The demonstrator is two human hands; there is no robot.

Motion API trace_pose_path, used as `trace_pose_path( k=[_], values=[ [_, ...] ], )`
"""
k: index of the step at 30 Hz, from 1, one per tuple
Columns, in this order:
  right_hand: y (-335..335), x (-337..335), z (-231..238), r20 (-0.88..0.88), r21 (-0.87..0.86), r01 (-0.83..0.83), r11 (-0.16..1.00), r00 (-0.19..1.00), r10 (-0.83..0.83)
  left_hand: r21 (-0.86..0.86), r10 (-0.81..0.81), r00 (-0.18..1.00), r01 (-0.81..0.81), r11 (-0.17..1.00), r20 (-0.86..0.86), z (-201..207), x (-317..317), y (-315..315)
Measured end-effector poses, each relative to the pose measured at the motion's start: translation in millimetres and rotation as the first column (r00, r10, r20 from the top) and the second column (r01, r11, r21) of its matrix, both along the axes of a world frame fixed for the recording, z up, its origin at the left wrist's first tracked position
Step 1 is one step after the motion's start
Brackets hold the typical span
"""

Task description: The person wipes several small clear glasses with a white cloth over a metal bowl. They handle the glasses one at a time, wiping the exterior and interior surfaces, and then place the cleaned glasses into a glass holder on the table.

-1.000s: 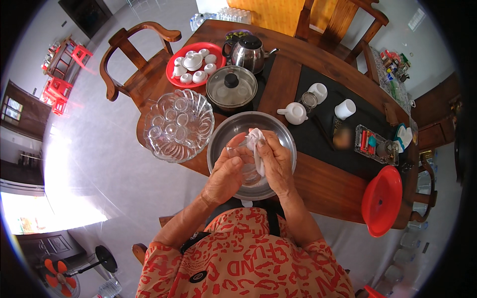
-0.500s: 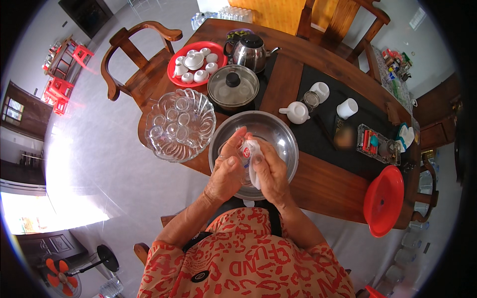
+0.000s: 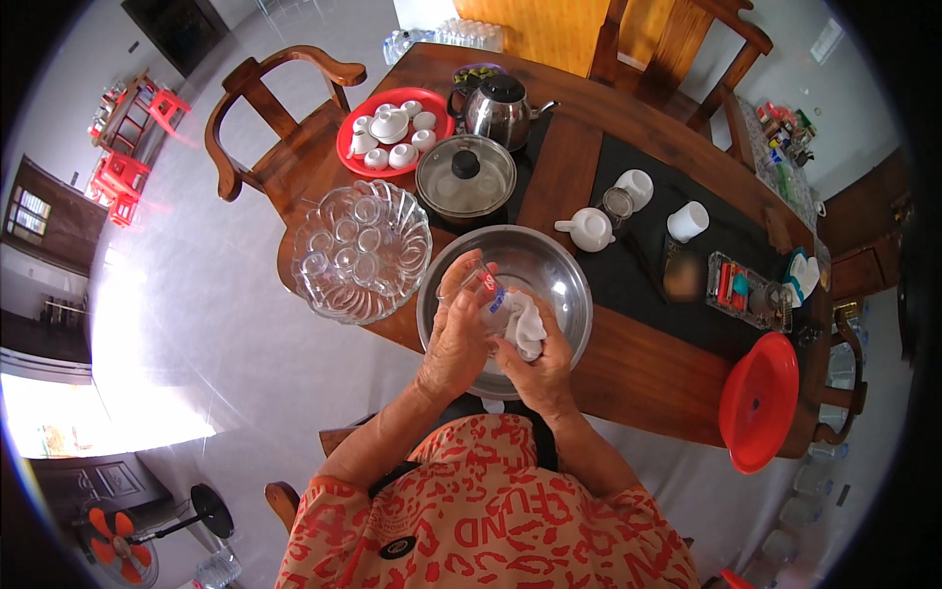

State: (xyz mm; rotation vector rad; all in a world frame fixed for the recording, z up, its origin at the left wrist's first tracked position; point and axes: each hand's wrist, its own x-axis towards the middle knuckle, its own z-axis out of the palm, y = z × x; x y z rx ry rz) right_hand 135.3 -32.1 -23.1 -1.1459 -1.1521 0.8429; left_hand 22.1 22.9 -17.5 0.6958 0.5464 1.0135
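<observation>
Over a wide steel basin [image 3: 572,329], my left hand [image 3: 456,339] is closed around a clear drinking glass [image 3: 494,297] with red and blue print. The glass lies tilted in the palm. My right hand [image 3: 543,371] grips a bunched white cloth [image 3: 526,327] against one end of the glass. Whether part of the cloth sits inside the glass, I cannot tell. Left of the basin stands a scalloped glass bowl [image 3: 407,280] with several small clear glasses [image 3: 366,239] in it.
Beyond the basin are a lidded pot [image 3: 481,196], a steel kettle [image 3: 497,116] and a red tray [image 3: 345,128] of white teaware. To the right lie a white teapot [image 3: 591,230], white cups [image 3: 688,222], a clear tray [image 3: 751,306] and a red basin [image 3: 760,402] at the table edge.
My hands have turned the glass, so more of its print shows. The cloth has shifted to the glass's right end and is bunched up, with my right hand slightly lower and farther right.
</observation>
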Motion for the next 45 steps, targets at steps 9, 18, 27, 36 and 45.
trace_pose_path(
  k=[9, 18, 27, 36, 45],
  values=[
    [4.6, 29.0, 14.5, 0.522, 0.396, -0.037, 0.918, 0.831, -0.192, 0.287, 0.051, 0.831, 0.133, 0.949, -0.555, 57.6, -29.8, 9.1],
    [8.6, 38.1, 23.0, 0.216, 0.196, -0.069, 0.978, 0.976, 0.026, 0.207, -0.153, 0.906, 0.250, 0.946, -0.395, 34.6, -35.5, -2.1],
    [3.0, 35.0, 31.0, 0.626, 0.331, -0.056, 0.942, 0.760, -0.175, 0.393, -0.123, 0.925, 0.270, 0.879, -0.360, 16.4, -34.2, -0.5],
    [14.4, 27.2, 49.7, 0.625, 0.282, -0.248, 0.927, 0.781, 0.019, 0.387, -0.158, 0.830, 0.407, 0.827, -0.535, 30.4, -37.0, -6.1],
    [30.0, 48.5, 45.1, -0.156, -0.274, -0.527, 0.804, 0.850, 0.504, 0.404, -0.264, 0.807, 0.512, 0.758, -0.527, 36.8, -44.3, -11.0]
  ],
)
